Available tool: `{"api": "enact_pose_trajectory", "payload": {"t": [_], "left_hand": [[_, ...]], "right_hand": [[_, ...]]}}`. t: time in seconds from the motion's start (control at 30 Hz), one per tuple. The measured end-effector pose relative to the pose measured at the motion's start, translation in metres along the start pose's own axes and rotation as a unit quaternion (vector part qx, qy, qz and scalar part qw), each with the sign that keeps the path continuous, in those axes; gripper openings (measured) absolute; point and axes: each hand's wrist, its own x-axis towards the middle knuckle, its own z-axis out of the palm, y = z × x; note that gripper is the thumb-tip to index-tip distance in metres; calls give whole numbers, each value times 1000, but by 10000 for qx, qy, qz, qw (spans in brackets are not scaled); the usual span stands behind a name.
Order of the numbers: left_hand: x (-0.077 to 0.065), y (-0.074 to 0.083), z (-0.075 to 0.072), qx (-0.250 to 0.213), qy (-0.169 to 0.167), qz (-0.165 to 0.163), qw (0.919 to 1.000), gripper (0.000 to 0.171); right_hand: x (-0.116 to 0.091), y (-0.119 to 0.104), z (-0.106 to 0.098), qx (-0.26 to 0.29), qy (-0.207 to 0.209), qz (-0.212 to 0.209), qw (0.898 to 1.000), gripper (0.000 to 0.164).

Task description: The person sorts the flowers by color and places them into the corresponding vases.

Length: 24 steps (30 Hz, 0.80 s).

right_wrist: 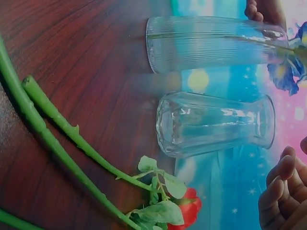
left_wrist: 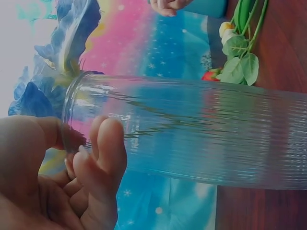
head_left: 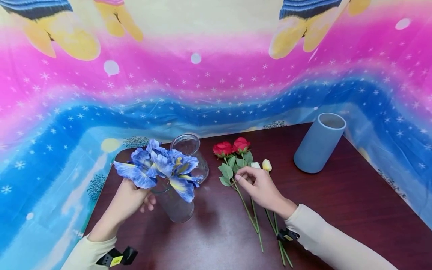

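Blue irises [head_left: 160, 165], with yellow streaks, stand in a tall ribbed glass vase [head_left: 177, 208] at the left of the table. My left hand [head_left: 129, 197] holds this vase at its rim [left_wrist: 71, 103]; the petals hide the fingertips in the head view, and the other fingers curl loosely beside the glass. Above the lying flowers hovers my right hand [head_left: 260, 185], fingers loosely bent and nothing in them. Below it lie red roses [head_left: 241, 145] with green leaves, and a yellow tulip [head_left: 267, 165] beside a white bud partly hidden by the hand.
A second clear glass vase [head_left: 202, 170], with a flared neck, stands behind the ribbed one. At the back right is a grey-blue vase [head_left: 317, 146]. The dark wooden table [head_left: 364, 217] meets a printed cloth backdrop [head_left: 216, 78]. Long stems [head_left: 248, 210] point towards the front edge.
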Motion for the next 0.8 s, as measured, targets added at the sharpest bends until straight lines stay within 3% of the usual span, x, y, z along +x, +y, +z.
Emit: {"api": "enact_pose_trajectory", "payload": {"t": [0.5,0.8], "left_hand": [[3,6,-3,-45,-293,-316,9991,31],[0,3,-11,-67,-220,-458,9987,33]], "right_hand": [[0,12,-11,-30,104,82,9999,8],[0,19,-22,-351,170,119,9992,8]]}}
